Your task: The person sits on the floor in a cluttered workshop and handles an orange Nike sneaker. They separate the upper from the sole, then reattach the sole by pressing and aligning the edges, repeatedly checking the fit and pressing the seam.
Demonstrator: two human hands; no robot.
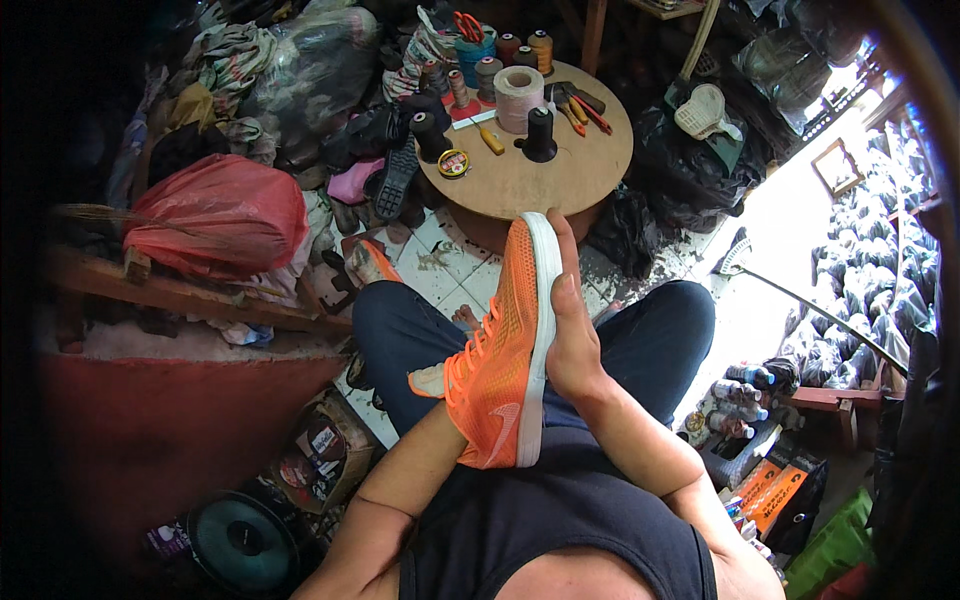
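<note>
An orange mesh sneaker (498, 385) with a white sole is held over my lap, toe pointing away and sole turned to the right. My left hand (455, 428) goes into the shoe's opening; its fingers are hidden inside. My right hand (574, 345) lies against the white sole with its fingers stretched toward the toe. The loosened tongue stands out beside the orange laces. Another orange shoe (374, 262) rests on the floor beyond my left knee, partly covered.
A round wooden table (580, 165) ahead bears thread spools (519, 95), pliers (590, 112), a yellow-handled awl (489, 138) and a round tin (453, 163). A red plastic bag (220, 215) is at left. Plastic bottles (735, 410) and a long-handled brush (737, 252) are at right.
</note>
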